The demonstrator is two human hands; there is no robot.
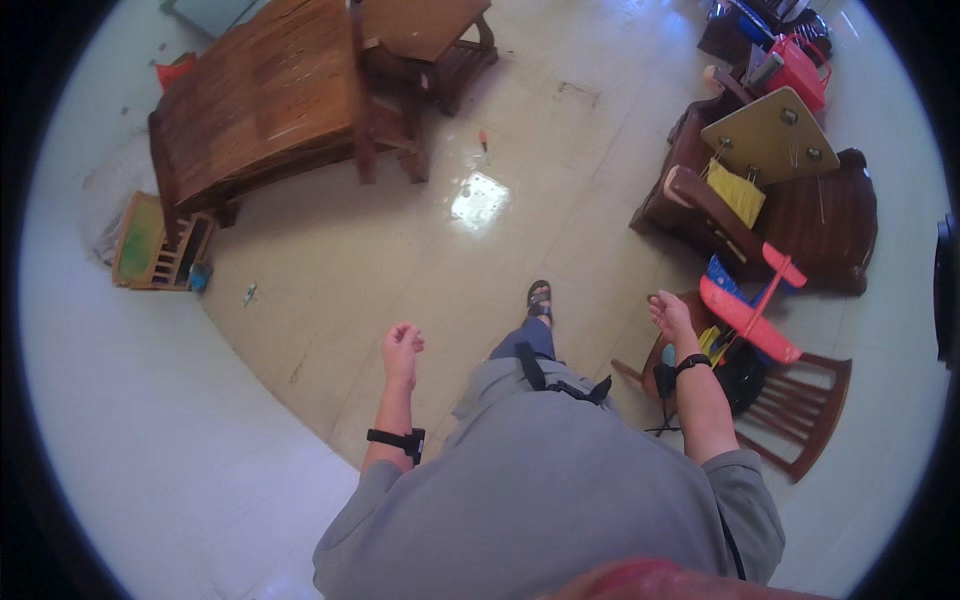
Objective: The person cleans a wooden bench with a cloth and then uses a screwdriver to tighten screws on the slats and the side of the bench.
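Note:
My left hand [403, 348] hangs in front of me over the floor, its fingers loosely curled in with nothing visible in them. On the other side, my right hand [669, 313] is held out with its fingers curled, and it too shows nothing in its grasp. Nearest to the right hand is a wooden chair [800, 412] piled with things, among them a red toy glider [745, 315] and a dark bag [742, 378]. The hand appears apart from them. A black strap circles each forearm.
Ahead on the tiles lies what looks like an orange-handled screwdriver [484, 141]. A large wooden table [265, 85] stands far left, with a wooden rack [165, 245] by the wall. Far right, a dark wooden armchair [815, 215] holds a tan board [770, 138] and yellow cloth [737, 192].

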